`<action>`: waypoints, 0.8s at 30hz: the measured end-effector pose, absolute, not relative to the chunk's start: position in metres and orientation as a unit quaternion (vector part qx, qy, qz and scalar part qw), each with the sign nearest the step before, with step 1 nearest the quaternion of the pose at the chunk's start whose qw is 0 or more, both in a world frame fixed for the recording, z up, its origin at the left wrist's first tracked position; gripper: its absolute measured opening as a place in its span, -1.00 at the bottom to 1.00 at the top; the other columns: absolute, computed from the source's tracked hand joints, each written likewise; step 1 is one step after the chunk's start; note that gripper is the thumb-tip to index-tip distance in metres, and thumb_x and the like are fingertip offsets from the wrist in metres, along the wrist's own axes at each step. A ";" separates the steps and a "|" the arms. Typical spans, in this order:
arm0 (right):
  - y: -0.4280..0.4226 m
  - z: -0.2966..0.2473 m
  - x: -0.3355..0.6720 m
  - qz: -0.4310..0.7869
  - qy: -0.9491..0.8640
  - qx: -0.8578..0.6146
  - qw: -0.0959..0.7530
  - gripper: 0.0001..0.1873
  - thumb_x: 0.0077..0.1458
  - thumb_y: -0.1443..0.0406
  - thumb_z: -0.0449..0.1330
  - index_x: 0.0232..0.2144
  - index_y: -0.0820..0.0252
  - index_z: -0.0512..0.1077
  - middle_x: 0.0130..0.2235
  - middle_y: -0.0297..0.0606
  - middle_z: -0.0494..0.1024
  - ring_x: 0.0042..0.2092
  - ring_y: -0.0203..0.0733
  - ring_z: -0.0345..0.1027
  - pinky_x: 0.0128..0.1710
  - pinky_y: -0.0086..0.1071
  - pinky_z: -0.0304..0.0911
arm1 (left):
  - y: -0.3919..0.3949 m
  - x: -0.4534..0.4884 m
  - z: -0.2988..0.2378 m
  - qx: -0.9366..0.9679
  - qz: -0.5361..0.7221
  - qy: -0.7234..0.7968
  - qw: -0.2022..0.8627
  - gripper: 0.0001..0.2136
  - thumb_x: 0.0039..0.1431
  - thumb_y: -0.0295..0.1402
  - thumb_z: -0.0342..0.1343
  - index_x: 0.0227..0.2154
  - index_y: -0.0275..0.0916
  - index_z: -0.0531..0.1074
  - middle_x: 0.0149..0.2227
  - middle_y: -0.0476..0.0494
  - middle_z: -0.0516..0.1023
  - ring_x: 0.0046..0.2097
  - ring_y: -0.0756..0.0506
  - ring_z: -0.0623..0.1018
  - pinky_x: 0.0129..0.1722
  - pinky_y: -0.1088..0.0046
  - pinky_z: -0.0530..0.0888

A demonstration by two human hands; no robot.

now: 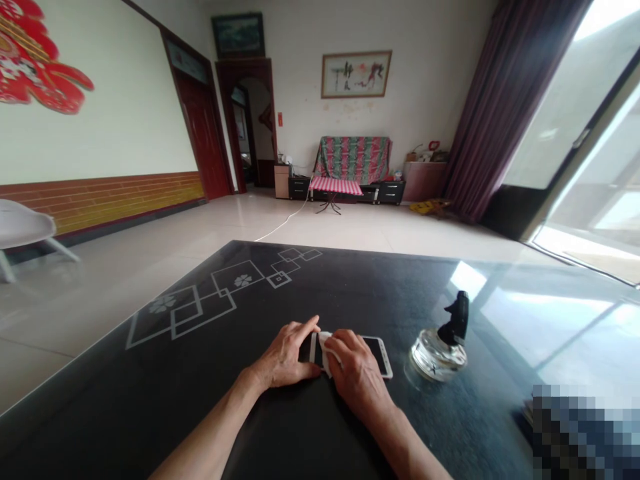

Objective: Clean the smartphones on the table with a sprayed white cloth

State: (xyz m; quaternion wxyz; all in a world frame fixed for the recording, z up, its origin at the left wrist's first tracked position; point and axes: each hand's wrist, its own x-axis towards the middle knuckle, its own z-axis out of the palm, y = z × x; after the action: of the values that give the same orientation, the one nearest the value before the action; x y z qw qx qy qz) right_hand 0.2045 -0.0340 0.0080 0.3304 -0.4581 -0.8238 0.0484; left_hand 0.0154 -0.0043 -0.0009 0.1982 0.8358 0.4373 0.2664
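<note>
A white-framed smartphone [376, 353] lies flat on the dark table, its dark screen facing up. My left hand [287, 353] holds the phone's left end between thumb and fingers. Under the curled fingers of my right hand [354, 363], a white tissue [325, 353] is pressed onto the screen. That hand hides the middle of the phone. To the right stands a squat clear container [435, 357] with a black top [456, 320] that looks like a spray head, apart from both hands.
The glossy black table [370, 287] has pale square and flower patterns at its left. A pixelated patch [585, 433] covers something at the lower right. Beyond are a white chair [25, 227], a small table with a striped cloth [335, 186] and a purple curtain [515, 100].
</note>
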 end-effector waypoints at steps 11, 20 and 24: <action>-0.034 0.010 0.206 0.007 -0.822 -0.494 0.282 -0.80 0.21 0.38 0.01 -0.33 0.16 0.44 -0.22 -0.22 0.40 -0.23 -0.21 0.23 -0.14 -0.34 0.13 | -0.002 0.013 -0.005 0.826 0.272 0.446 0.211 -0.14 -0.14 -0.39 0.28 0.26 -0.13 0.03 0.09 -0.16 0.40 0.12 -0.24 0.35 0.18 0.11 0.25; -0.029 0.009 0.227 -0.035 -0.771 -0.576 0.268 -0.78 0.19 0.41 0.02 -0.35 0.16 0.46 -0.25 -0.23 0.39 -0.24 -0.22 0.23 -0.15 -0.37 0.10 | 0.001 0.012 -0.008 0.822 0.281 0.442 0.225 -0.16 -0.14 -0.36 0.30 0.25 -0.10 0.07 0.09 -0.14 0.40 0.10 -0.24 0.36 0.16 0.12 0.26; -0.027 0.007 0.231 -0.056 -0.751 -0.603 0.263 -0.81 0.15 0.41 0.05 -0.36 0.16 0.46 -0.26 -0.22 0.39 -0.24 -0.21 0.23 -0.16 -0.38 0.10 | 0.001 0.012 -0.006 0.820 0.276 0.445 0.230 -0.17 -0.12 -0.34 0.30 0.25 -0.09 0.06 0.10 -0.13 0.39 0.11 -0.24 0.35 0.17 0.13 0.23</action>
State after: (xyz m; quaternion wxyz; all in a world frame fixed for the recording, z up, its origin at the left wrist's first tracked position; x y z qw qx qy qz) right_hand 0.2313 -0.0271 0.0072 0.2632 -0.6033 -0.7507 -0.0563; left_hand 0.0120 0.0008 -0.0061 0.2305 0.8201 0.4449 0.2763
